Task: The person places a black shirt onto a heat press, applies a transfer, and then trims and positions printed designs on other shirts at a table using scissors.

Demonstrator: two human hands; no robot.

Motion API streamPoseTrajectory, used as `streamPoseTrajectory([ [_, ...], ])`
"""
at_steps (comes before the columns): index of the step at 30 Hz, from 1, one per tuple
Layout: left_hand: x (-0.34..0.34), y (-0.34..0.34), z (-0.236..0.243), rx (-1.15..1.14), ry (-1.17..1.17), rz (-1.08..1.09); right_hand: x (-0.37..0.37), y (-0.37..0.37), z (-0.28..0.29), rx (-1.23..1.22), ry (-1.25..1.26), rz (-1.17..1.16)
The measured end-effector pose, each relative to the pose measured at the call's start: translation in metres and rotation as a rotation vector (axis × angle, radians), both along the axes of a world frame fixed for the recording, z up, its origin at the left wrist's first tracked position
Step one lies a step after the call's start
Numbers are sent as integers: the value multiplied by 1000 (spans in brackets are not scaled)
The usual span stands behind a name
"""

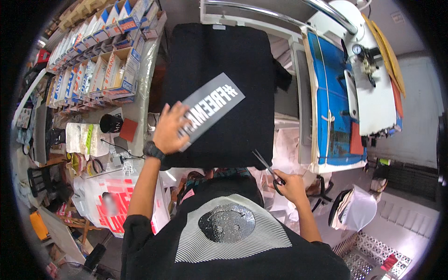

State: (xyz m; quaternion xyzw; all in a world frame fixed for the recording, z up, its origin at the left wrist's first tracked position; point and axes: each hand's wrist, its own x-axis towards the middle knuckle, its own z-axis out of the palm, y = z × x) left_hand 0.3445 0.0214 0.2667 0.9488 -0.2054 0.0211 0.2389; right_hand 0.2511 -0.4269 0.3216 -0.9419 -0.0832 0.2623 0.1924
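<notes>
A black garment [210, 121] lies spread flat over a board in front of me. Slanting across it is a dark grey transfer sheet [219, 100] with white mirrored lettering. My left hand [171, 128] is open, its fingers spread on the sheet's lower left end, which it partly covers. At the garment's near right corner, my right hand [290, 186] is closed round the handles of scissors [267, 167]. The blades point up and left over the corner, slightly apart, clear of the sheet.
A press with a blue pad [333, 102] and a pressure gauge [357, 49] stands at right. On the left table [144, 88] are cardboard boxes of folders [112, 74], a black mug [111, 123] and a red square [128, 129]. A metal bar [261, 10] crosses the far side.
</notes>
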Motion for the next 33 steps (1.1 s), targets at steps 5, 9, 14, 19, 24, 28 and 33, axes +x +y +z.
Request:
streamPoseTrajectory([
  [5, 10, -110, -20, -102, -131, 457, -18, 63, -49, 940, 394, -611],
  [9, -2, -73, -35, -36, -194, 160, -18, 86, -78, 1041, 513, -548],
  [14, -36, -87, -36, -74, -99, 207, -25, 111, -81, 1112, 420, -552],
  [19, -22, -131, -47, 153, -82, 444, -19, 119, -83, 1054, 284, -529],
  [24, -35, -123, -53, 177, -73, 370, -19, 117, -92, 1027, 248, -540],
  [28, -42, -137, -53, 133, -70, 430, -31, 116, -100, 1005, 264, -508],
  [33, -44, -144, -52, 111, -53, 467, -33, 120, -102, 1013, 247, -537],
])
